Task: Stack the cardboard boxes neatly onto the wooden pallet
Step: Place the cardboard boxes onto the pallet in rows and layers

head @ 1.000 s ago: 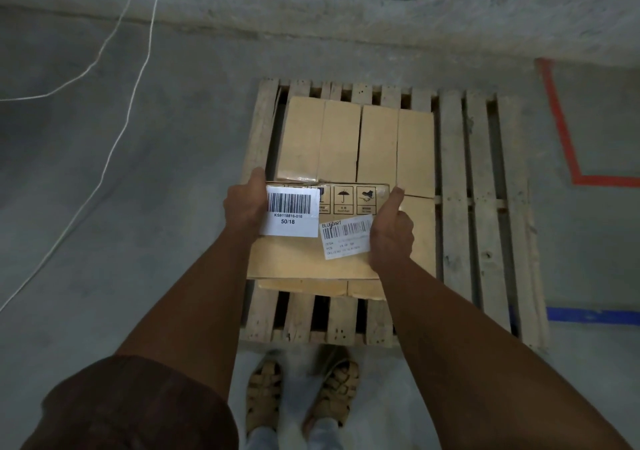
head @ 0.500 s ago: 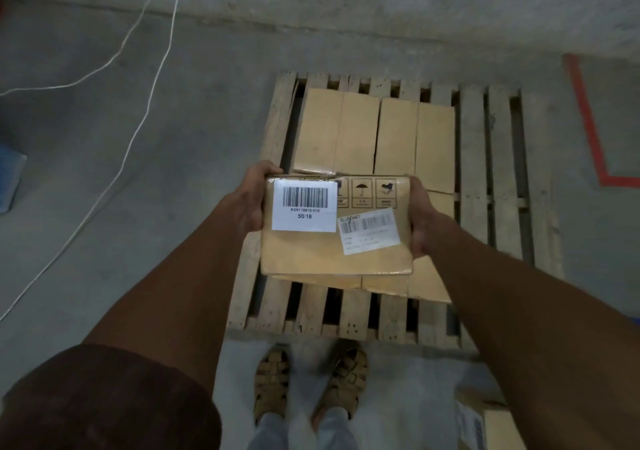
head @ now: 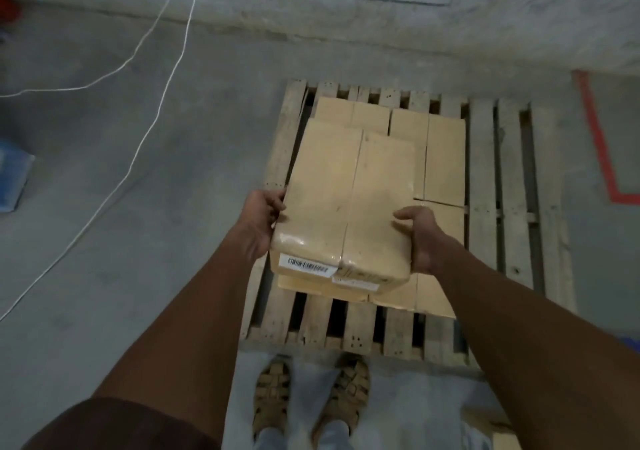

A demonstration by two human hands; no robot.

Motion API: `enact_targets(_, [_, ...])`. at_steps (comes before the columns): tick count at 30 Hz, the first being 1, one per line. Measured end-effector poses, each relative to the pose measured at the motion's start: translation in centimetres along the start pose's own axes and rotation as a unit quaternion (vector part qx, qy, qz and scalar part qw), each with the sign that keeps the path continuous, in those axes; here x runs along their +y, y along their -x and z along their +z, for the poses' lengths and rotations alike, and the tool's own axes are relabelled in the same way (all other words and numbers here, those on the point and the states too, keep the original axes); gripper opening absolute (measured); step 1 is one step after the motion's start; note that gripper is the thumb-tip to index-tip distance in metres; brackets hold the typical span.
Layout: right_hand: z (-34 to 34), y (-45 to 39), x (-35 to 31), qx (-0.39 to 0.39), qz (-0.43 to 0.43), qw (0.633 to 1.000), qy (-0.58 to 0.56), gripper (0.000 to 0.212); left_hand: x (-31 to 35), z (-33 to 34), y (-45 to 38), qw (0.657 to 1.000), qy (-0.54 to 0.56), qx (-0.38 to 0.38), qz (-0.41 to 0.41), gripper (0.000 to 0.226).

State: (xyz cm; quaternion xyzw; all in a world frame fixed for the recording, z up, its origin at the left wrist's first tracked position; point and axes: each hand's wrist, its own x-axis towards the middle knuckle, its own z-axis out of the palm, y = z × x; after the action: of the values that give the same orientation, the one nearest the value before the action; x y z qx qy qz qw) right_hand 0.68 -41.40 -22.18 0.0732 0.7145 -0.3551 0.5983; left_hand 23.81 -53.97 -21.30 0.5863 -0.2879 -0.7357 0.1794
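Note:
A taped cardboard box (head: 346,200) is held level above the wooden pallet (head: 485,207), its barcode label now on the near side face. My left hand (head: 263,217) grips its left edge and my right hand (head: 417,238) grips its right edge near the front corner. Beneath it, a layer of flat cardboard boxes (head: 445,158) lies on the pallet's left and middle slats. The held box hides most of that layer's left part.
White cables (head: 152,123) trail over the concrete floor on the left. A blue object (head: 12,175) lies at the far left edge. Red floor tape (head: 599,144) runs right of the pallet. My sandalled feet (head: 308,397) stand at the pallet's near edge. A concrete wall is behind.
The box has been tipped forward from showing its labelled face to lying flat, top face up. Both hands shifted to its side edges and moved it out over the stacked boxes.

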Motion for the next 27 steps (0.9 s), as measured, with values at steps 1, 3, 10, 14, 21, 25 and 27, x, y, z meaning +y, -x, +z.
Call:
enact_targets(1, [0.4, -0.4, 0.9, 0.003, 0.021, 1.000, 0.012, 0.036, -1.0, -0.1, 0.0, 1.000, -0.006, 0.014, -0.018, 0.042])
enact_targets(3, [1.2, -1.3, 2.7, -0.001, 0.032, 0.999, 0.023, 0.053, -3.1, -0.5, 0.0, 0.998, -0.019, 0.036, -0.042, 0.028])
enact_targets(10, [3.1, -5.1, 5.3, 0.065, -0.025, 0.997, 0.017, 0.091, -7.1, -0.6, -1.2, 0.992, 0.015, 0.098, -0.075, 0.018])
enact_targets(14, [2.8, -5.9, 5.8, 0.105, -0.026, 0.993, 0.036, 0.111, -6.4, 0.1, -2.1, 0.990, -0.044, 0.134, -0.011, 0.020])
enact_targets(21, [-1.7, -7.2, 6.7, 0.283, 0.045, 0.956, 0.064, 0.077, -1.4, 5.0, -1.8, 0.969, -0.203, -0.144, -0.011, 0.031])
enact_targets(25, [-5.5, -9.7, 7.8, 0.268, 0.024, 0.963, 0.030, 0.081, -1.7, 8.1, -2.8, 0.955, -0.223, -0.193, -0.038, 0.030])
enact_targets(27, [-6.5, -8.9, 7.4, 0.272, 0.021, 0.962, 0.021, 0.084, -2.5, 8.7, -3.2, 0.961, -0.209, -0.181, -0.024, 0.029])
